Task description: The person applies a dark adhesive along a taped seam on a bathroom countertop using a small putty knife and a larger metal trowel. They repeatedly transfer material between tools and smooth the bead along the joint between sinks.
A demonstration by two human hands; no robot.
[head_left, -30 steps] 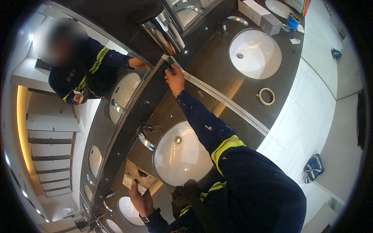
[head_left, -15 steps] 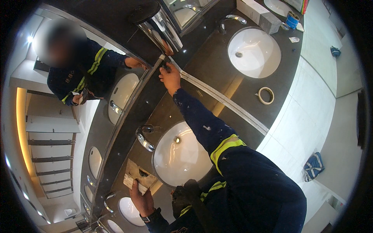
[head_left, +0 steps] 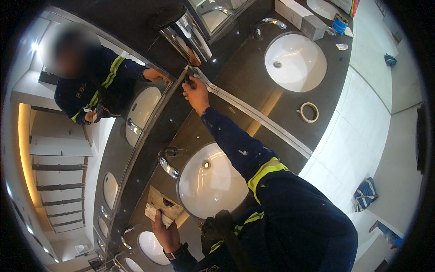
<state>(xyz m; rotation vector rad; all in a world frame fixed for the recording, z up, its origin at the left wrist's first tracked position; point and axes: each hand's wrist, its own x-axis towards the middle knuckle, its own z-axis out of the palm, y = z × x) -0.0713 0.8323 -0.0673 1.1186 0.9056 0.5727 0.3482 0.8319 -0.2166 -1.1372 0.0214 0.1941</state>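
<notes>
My left hand (head_left: 166,235) holds a flat, pale, stained board (head_left: 157,205) with a dark patch on it, beside the near basin (head_left: 210,181). At the back edge of the dark counter (head_left: 231,131), my right hand (head_left: 197,96) is closed on a small dark, flat tool (head_left: 188,78), perhaps a scraper; its exact kind is unclear. The tool is by the corner where the pale-lined seam (head_left: 258,115) across the counter meets the wall strip below the mirror (head_left: 113,149).
A chrome tap (head_left: 168,165) stands by the near basin. A chrome cylinder (head_left: 188,38) hangs above my right hand. A tape roll (head_left: 309,112), second basin (head_left: 297,61), long box (head_left: 300,19) and blue tin (head_left: 340,23) are farther right. A blue bag (head_left: 365,195) lies on the floor.
My right hand has shifted slightly left and its fingers have turned, showing more of the dark tool. The left hand and board stay nearly still. Something blue has appeared at the lower right.
</notes>
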